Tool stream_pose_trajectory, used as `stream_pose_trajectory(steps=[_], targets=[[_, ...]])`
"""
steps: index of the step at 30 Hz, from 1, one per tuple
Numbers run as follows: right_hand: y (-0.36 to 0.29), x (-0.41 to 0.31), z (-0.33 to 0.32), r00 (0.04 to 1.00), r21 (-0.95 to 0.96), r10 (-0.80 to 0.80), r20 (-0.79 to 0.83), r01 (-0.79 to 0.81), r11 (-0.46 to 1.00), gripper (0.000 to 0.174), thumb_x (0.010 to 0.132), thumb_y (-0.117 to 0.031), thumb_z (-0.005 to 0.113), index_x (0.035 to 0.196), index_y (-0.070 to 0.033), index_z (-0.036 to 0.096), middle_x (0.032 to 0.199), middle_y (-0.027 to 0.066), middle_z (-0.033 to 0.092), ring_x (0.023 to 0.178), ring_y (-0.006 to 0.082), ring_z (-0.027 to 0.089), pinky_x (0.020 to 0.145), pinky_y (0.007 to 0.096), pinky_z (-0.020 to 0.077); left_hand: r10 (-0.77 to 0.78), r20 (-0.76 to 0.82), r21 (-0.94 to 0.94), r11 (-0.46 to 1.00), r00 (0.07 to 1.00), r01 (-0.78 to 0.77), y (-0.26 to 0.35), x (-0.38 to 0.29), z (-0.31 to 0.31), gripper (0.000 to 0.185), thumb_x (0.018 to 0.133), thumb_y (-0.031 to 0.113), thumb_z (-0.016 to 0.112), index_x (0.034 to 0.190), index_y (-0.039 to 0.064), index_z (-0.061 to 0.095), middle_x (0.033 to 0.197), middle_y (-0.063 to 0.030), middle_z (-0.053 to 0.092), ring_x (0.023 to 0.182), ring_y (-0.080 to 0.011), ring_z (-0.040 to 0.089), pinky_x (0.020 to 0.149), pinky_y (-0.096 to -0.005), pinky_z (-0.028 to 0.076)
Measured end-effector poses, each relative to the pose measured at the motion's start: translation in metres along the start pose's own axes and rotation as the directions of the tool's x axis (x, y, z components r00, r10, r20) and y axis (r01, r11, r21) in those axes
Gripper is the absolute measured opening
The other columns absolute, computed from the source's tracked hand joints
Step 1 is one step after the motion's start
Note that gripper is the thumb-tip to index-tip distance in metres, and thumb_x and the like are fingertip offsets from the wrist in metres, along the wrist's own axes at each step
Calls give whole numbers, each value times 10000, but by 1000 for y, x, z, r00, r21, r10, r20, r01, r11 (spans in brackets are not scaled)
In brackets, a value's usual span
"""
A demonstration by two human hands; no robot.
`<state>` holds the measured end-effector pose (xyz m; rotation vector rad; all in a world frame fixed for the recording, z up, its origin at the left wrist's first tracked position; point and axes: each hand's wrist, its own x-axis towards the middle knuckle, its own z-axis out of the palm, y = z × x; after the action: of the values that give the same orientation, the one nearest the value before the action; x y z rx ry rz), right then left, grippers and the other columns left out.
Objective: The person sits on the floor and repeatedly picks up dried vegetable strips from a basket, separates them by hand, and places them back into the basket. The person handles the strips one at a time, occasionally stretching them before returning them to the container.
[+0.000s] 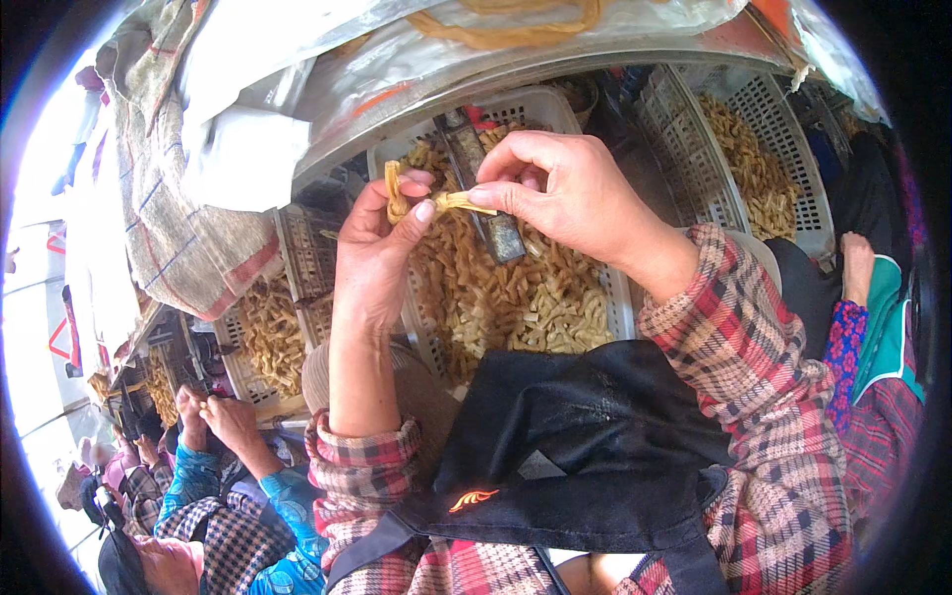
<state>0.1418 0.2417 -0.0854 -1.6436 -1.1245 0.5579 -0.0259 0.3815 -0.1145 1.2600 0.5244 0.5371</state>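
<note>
My left hand (379, 230) pinches a yellow, pliable strip (452, 201) between thumb and fingers. One end of the strip stands up in a loop beside the left fingers, and a knot shows just right of the thumb. My right hand (576, 193) grips the other end between thumb and forefinger. Both hands are above a white plastic crate (623, 301) holding many knotted yellow strips (513, 305). Across the crate, under the hands, lies a dark bar (508, 239) with a rough, speckled face. A black apron (580, 424) covers my lap at the crate's near side.
A plastic-covered table edge (476, 74) curves above the crate, with loose strips (513, 33) on it. Sackcloth (178, 201) hangs at left. More crates of knots stand left (275, 335) and right (755, 178). Co-workers' hands (227, 424) are at lower left; another person's hand (857, 260) is right.
</note>
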Motion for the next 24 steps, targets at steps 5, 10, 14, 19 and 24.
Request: stream_pose_trajectory(steps=[5,10,14,19,24], targets=[[4,-2,-1,999,-5,47,11,-47,999,237,875,-240,761,943,-22,701,714,-1,627,618,48,513,567,232,426,-136,70,95,987,988,129,5,-4,3,245,895,84,726,1121,61,633,1063,-3,643,926,-97,597,791,-238,495],[4,-3,-2,1000,-46,-9,30,11,999,209,888,-213,732,915,-13,680,700,4,602,607,63,502,553,243,412,-90,23,99,991,996,87,1,-5,4,228,902,99,725,1105,58,630,911,-2,639,725,-70,570,598,-207,470],[4,1,1,1000,-62,8,1,-8,998,199,886,-196,711,916,-4,667,706,16,602,610,73,508,553,253,415,-71,-7,123,990,997,72,0,-4,9,207,908,89,717,1091,53,629,875,-2,633,669,-62,548,575,-199,456],[10,7,9,999,-64,-3,-49,0,998,196,880,-181,683,923,7,648,738,53,633,656,112,576,612,274,469,-67,-48,142,987,997,73,1,-3,12,196,908,84,716,1081,50,631,878,4,633,652,-56,533,572,-194,447],[14,11,13,998,-25,14,-62,-15,1000,176,866,-167,676,909,1,648,748,48,634,677,106,581,625,267,471,-42,-10,170,984,999,43,0,-1,12,175,909,78,713,1060,47,629,876,10,630,646,-53,528,575,-192,441]])
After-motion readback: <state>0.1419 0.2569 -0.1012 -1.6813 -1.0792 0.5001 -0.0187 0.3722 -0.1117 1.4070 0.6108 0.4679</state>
